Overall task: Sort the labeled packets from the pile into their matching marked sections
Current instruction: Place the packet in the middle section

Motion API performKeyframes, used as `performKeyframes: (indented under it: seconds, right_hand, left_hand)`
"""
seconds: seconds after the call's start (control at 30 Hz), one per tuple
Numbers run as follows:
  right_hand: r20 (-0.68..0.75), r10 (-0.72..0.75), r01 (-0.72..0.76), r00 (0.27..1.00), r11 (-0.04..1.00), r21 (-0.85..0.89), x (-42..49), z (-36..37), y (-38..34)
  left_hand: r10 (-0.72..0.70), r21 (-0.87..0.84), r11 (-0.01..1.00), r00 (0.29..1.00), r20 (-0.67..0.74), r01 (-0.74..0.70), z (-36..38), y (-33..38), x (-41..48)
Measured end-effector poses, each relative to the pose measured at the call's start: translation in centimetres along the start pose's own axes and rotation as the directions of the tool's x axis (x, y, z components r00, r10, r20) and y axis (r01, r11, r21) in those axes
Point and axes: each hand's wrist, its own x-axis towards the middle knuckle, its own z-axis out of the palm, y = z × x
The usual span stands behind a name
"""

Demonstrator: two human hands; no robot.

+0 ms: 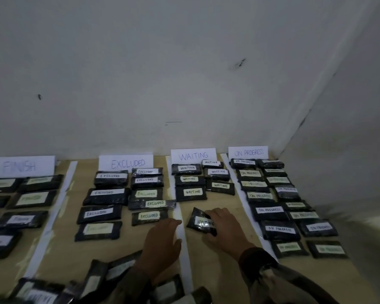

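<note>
Gripped black plastic-wrapped packet w/ white "WAITING" label (200,222) in R hand (226,229), fingers curled over its right end. Packet tilted, in WAITING section of tan wooden table (228,205), nearer than the row of sorted WAITING packets (190,193); lifted or resting, can't tell. Laid L hand (162,240) flat, fingers straight & together, tips on white paper divider strip (184,255). Left pile of black packets (97,277) at table's near edge.

A bare, dim room used as a makeshift sorting spot: scuffed white walls (184,73) meet in a corner behind a wooden table (119,251), and handwritten paper signs (127,163) stand along its far edge.
</note>
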Motion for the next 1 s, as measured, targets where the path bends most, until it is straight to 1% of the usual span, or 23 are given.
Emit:
performKeyframes:
  seconds: [0.07, 0.17, 0.33, 0.43, 0.6, 0.7, 0.77, 0.9, 1.0]
  right_hand:
    - [0.010, -0.008, 0.008, 1.000, 1.000, -0.013, 0.7, -0.1, 2.2]
    - [0.023, -0.013, 0.014, 1.000, 0.999, -0.029, 2.0, -0.3, 5.4]
    - [0.084, -0.046, 0.050, 0.995, 0.998, -0.047, 4.6, -0.3, 9.6]
    - [0.133, -0.057, 0.065, 0.989, 0.996, -0.056, 6.0, 0.0, 11.2]
    - [0.094, -0.095, 0.098, 0.991, 0.995, -0.025, 7.7, 0.5, 12.9]
    - [0.064, -0.117, 0.120, 0.991, 0.992, -0.043, 8.6, 0.9, 13.8]
    - [0.069, -0.129, 0.132, 0.989, 0.991, -0.031, 9.0, 1.0, 14.1]
    - [0.055, -0.146, 0.148, 0.988, 0.988, -0.038, 9.6, 0.7, 14.3]
    - [0.028, -0.146, 0.148, 0.989, 0.987, -0.068, 9.4, 0.6, 14.0]
  left_hand:
    - [0.004, 0.045, 0.999, 0.999, 0.033, -0.006, 1.0, 1.1, 1.3]
    - [-0.002, 0.063, 0.998, 0.999, 0.046, -0.001, 2.7, 2.1, 3.1]
    - [-0.063, 0.102, 0.993, 0.991, 0.119, 0.051, 5.2, 3.2, 5.3]
    - [-0.092, 0.111, 0.991, 0.988, 0.126, 0.078, 6.2, 3.7, 6.3]
    - [-0.121, 0.106, 0.989, 0.985, 0.124, 0.108, 7.0, 4.1, 7.2]
    - [-0.132, 0.107, 0.987, 0.982, 0.133, 0.118, 7.7, 4.0, 7.6]
    - [-0.130, 0.110, 0.987, 0.982, 0.133, 0.116, 7.8, 4.1, 7.8]
    - [-0.084, 0.144, 0.987, 0.994, 0.065, 0.074, 8.1, 3.7, 8.4]
    - [-0.139, 0.111, 0.986, 0.985, 0.104, 0.128, 8.6, 3.9, 8.5]
